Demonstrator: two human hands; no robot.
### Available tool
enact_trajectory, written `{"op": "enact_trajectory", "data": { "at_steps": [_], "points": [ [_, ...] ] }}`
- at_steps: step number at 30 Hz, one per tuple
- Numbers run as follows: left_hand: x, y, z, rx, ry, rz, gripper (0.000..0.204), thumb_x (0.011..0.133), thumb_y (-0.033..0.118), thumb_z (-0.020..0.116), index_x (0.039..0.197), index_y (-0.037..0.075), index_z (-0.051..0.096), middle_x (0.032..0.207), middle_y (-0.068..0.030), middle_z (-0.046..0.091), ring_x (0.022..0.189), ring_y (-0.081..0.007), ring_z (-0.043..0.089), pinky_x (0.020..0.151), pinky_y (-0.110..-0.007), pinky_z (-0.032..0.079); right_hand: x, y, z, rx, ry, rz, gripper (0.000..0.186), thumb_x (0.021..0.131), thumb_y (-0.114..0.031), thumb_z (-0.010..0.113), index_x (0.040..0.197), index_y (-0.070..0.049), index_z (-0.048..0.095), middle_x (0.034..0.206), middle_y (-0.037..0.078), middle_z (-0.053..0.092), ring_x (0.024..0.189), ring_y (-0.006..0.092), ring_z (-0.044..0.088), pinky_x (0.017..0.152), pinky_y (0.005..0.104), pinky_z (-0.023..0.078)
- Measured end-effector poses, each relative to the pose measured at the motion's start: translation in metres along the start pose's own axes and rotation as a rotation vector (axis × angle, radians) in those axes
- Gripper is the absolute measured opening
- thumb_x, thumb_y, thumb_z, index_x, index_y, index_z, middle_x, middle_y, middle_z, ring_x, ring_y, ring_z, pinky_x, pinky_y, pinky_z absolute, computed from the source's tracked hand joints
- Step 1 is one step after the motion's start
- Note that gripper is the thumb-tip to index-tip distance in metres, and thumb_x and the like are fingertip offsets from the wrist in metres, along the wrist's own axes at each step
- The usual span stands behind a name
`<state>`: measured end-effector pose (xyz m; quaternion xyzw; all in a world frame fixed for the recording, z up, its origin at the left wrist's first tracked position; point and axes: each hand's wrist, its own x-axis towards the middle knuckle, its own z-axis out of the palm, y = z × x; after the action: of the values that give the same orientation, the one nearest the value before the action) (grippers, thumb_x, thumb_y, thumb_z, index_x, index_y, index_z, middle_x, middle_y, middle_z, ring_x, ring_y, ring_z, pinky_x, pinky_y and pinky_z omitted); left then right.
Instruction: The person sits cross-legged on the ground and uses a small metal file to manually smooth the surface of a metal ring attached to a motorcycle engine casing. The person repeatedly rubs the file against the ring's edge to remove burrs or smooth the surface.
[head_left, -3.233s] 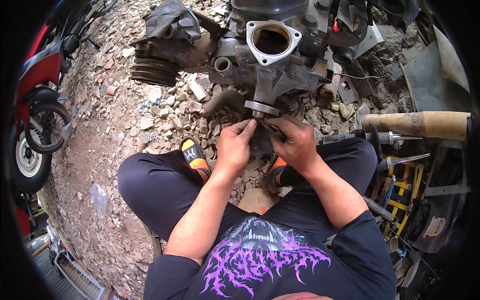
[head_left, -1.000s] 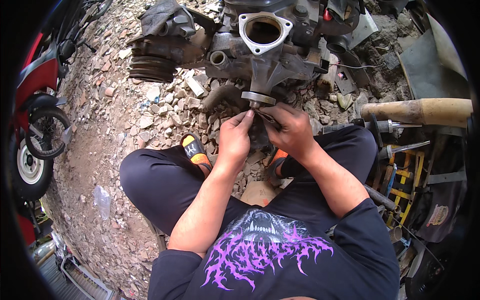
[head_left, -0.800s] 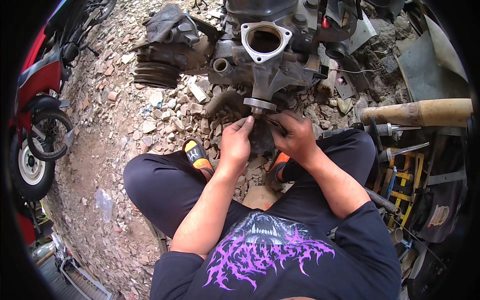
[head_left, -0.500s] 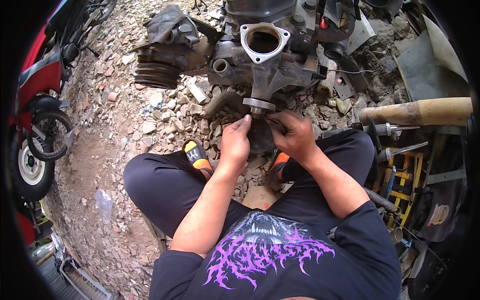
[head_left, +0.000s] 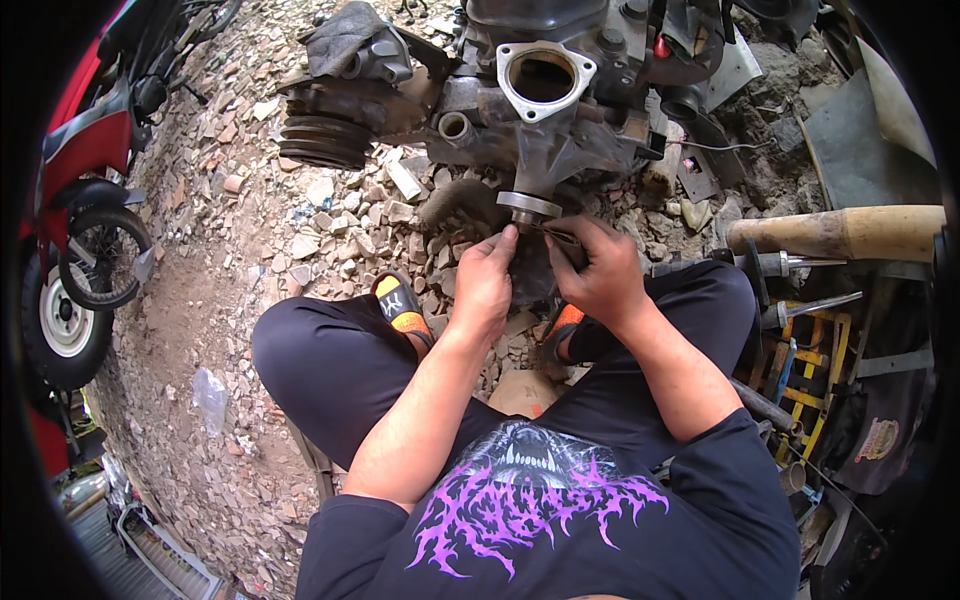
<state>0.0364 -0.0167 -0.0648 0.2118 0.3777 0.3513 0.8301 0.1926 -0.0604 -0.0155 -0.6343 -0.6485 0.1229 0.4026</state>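
Observation:
A dark, grimy engine stands in front of me, and a round metal flange on a short shaft sticks out toward me. My left hand is curled just below the flange, its thumb tip against or very near the shaft's end; its other fingers are mostly hidden. My right hand is closed in a pinch on a thin dark strip-like piece, whose end reaches toward the shaft. What kind of piece it is I cannot tell. A dark patch shows between the hands, unclear.
A three-holed metal opening tops the engine housing, with a grooved pulley to its left. Broken tile and rubble cover the ground. At right lie a bamboo pole and a yellow metal frame. A red motorcycle stands far left.
The view has shifted slightly, so the engine appears a little farther right. Both hands stay at the shaft; the thin piece in my right hand now shows more clearly.

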Motion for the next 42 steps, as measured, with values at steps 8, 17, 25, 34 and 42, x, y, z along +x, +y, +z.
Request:
{"op": "enact_trajectory", "data": {
  "at_steps": [8,17,25,34,42],
  "points": [
    [-0.002,-0.001,0.005,0.058,0.075,0.031,0.031,0.11,0.025,0.06,0.111,-0.004,0.071,0.093,-0.003,0.073,0.076,-0.0074,0.067,0.069,-0.024,0.054,-0.005,0.005,-0.002,-0.08,0.013,-0.039,0.019,0.081,-0.002,0.079,0.1,-0.004,0.075,0.085,0.012,0.071,0.069,0.0308,0.072,0.06,0.0374,0.056],
    [-0.003,-0.004,0.009,0.229,0.134,0.14,0.026,0.102,0.026,0.073,0.111,0.002,0.076,0.093,0.0029,0.072,0.076,-0.0033,0.058,0.067,-0.022,0.043,-0.01,0.011,0.007,-0.093,0.05,-0.015,0.019,0.081,-0.008,0.08,0.099,-0.007,0.075,0.082,0.011,0.068,0.068,0.0327,0.07,0.059,0.0416,0.056],
    [-0.008,0.002,0.014,0.269,0.196,0.141,0.022,0.102,0.022,0.073,0.11,0.002,0.075,0.089,0.0026,0.072,0.071,-0.0023,0.057,0.062,-0.02,0.041,-0.01,0.008,0.007,-0.048,0.063,-0.018,0.017,0.082,-0.008,0.082,0.098,-0.006,0.075,0.08,0.011,0.068,0.062,0.0313,0.068,0.055,0.0405,0.054],
    [-0.003,-0.006,0.001,0.097,0.128,0.095,0.025,0.106,0.023,0.066,0.114,0.0,0.073,0.098,-0.0012,0.074,0.082,-0.0073,0.065,0.073,-0.024,0.05,-0.006,0.011,0.009,-0.148,0.091,-0.111,0.012,0.081,-0.009,0.083,0.09,-0.006,0.074,0.075,0.008,0.069,0.059,0.0285,0.068,0.053,0.0382,0.052],
    [-0.005,-0.002,0.001,0.133,0.14,0.038,0.025,0.105,0.025,0.067,0.116,0.003,0.072,0.099,-0.0004,0.074,0.084,-0.0092,0.067,0.076,-0.026,0.052,-0.005,0.011,0.018,-0.091,0.103,-0.125,0.013,0.081,-0.01,0.082,0.088,-0.007,0.071,0.074,0.007,0.066,0.058,0.0288,0.066,0.053,0.0388,0.052]
  ]
}}
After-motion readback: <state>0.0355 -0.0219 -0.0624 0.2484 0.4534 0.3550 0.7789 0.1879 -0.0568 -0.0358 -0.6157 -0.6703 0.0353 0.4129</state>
